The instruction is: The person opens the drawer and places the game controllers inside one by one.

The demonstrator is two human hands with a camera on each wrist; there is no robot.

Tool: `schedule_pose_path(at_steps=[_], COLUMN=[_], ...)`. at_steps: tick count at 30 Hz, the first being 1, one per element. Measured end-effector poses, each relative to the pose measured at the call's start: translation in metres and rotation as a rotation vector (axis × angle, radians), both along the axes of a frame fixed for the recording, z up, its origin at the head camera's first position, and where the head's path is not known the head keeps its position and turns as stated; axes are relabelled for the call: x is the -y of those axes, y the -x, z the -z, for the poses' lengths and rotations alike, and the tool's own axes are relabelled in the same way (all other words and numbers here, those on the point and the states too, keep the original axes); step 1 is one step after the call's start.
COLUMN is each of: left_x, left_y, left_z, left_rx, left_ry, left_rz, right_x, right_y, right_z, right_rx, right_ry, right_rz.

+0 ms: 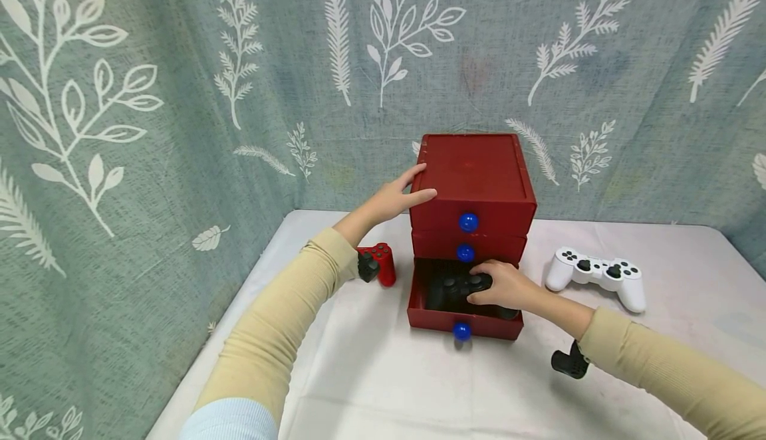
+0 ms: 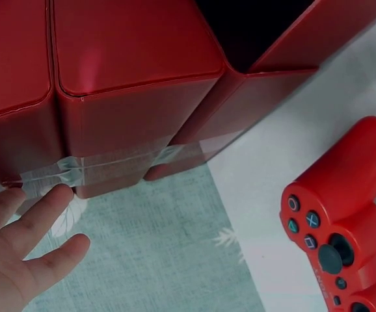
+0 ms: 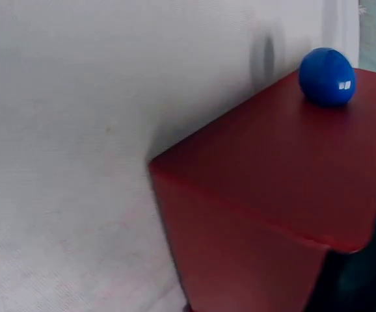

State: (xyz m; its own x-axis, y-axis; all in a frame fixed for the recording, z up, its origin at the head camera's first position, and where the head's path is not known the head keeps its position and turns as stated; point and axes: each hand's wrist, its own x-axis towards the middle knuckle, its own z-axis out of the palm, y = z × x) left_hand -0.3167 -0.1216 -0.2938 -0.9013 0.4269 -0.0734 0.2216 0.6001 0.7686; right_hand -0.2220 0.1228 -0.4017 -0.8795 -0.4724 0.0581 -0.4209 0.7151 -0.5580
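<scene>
A red cabinet (image 1: 473, 167) of stacked drawers stands on the white-covered table, its bottom drawer (image 1: 431, 320) pulled out. Inside that drawer is a black game controller (image 1: 450, 287); my right hand (image 1: 505, 286) grips its right part between thumb and fingers. The right wrist view shows mostly the drawer's outside and its blue knob (image 3: 326, 77), with the controller (image 3: 363, 279) only partly visible at the edge. My left hand (image 1: 397, 197) is at the cabinet's upper left side, fingers spread and fairly straight, fingertips right by its side wall (image 2: 110, 123).
Left of the cabinet lies a red game controller (image 2: 344, 227), partly behind my left forearm in the head view. A white game controller (image 1: 598, 277) lies to the right. Two more blue knobs (image 1: 469, 222) mark the upper drawers. A patterned curtain (image 1: 269, 61) hangs behind the table.
</scene>
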Motion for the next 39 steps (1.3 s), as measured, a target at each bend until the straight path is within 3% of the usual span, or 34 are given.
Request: schedule_pose_path(at_steps=[8,15,21,39], left_x=[0.0,0.0,-0.001,-0.001], left_y=[0.001,0.001,0.001,0.0], left_z=[0.001,0.0,0.0,0.001], left_rx=[0.001,-0.002,-0.001,-0.006], left_ry=[-0.005,-0.008,-0.007,-0.007], left_rz=[0.004,0.01,0.008,0.003], right_x=[0.004,0.003,0.002,0.006], right_y=[0.001,0.005,0.008,0.007], right_z=[0.013,0.014,0.009,0.001], right_rx=[-0.042,-0.035,0.023,0.202], right_ry=[-0.003,-0.028,-0.055,-0.131], right_rz=[-0.011,-0.077,-0.109,-0.085])
